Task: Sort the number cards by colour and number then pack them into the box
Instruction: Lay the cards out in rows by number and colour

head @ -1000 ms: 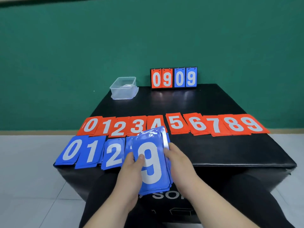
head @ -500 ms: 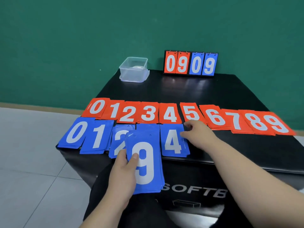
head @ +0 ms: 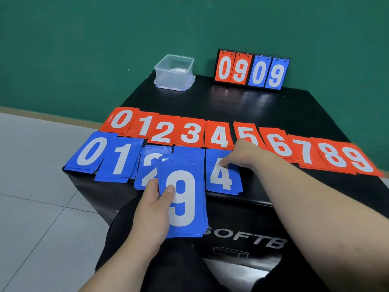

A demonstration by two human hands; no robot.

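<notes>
Two rows of number cards lie on the black tabletop [head: 263, 110]: red cards [head: 190, 131] 0 to 9 behind, blue cards [head: 90, 154] 0, 1, 2 and 4 in front. The left hand [head: 153, 213] holds a stack of blue cards [head: 189, 207], 9 on top, over the near edge, fingers [head: 152, 184] clamped round it. The right hand [head: 246, 157] rests on the blue 4 card [head: 221, 180]; whether its fingers grip it I cannot tell. The clear box [head: 173, 72] stands at the far left, near a scoreboard [head: 251, 69].

Flip scoreboard [head: 252, 69] reading 0909 — atop black table [head: 273, 114], before green wall [head: 84, 39].
</notes>
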